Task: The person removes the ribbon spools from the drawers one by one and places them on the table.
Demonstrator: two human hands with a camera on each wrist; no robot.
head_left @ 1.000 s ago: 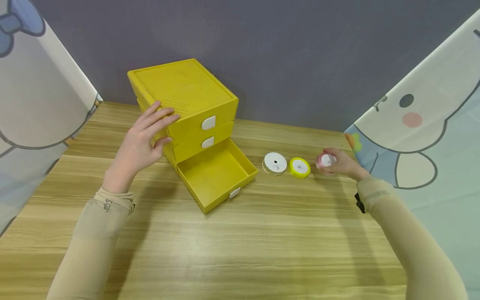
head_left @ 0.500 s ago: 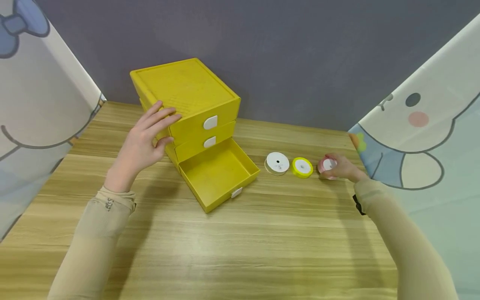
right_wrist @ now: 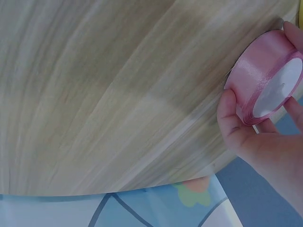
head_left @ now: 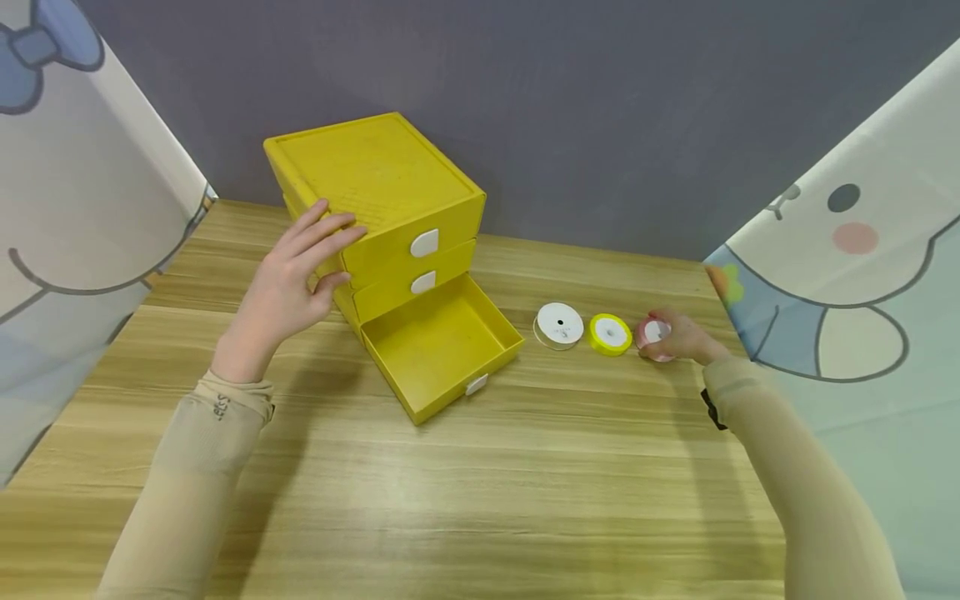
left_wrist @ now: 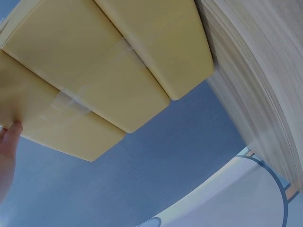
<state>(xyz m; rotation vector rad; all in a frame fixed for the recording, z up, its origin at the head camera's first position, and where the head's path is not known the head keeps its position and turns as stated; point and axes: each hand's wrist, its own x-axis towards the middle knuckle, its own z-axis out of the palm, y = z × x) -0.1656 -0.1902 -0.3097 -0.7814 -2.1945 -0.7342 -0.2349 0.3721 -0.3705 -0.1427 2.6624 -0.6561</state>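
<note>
My right hand (head_left: 686, 336) grips a spool of pink ribbon (head_left: 655, 332) at the right of the wooden table. In the right wrist view the thumb and fingers curl round the pink spool (right_wrist: 265, 61), whose white label faces partly toward that camera. To its left lie a yellow ribbon spool (head_left: 611, 334) and a larger white spool (head_left: 560, 323). My left hand (head_left: 281, 287) rests with loosely extended fingers on the top left corner of a yellow drawer cabinet (head_left: 375, 167). The bottom drawer (head_left: 442, 350) is pulled out and nothing lies in it.
The two upper drawers, with white tabs (head_left: 424, 242), are closed. A dark grey panel (head_left: 600, 125) stands behind the table (head_left: 525, 492). Cartoon-print cloths flank it on the left (head_left: 90, 183) and right (head_left: 847, 417).
My right hand has brought the pink ribbon spool slightly toward the front and closer to the yellow one. The left hand keeps its place on the cabinet. The head view has shifted slightly.
</note>
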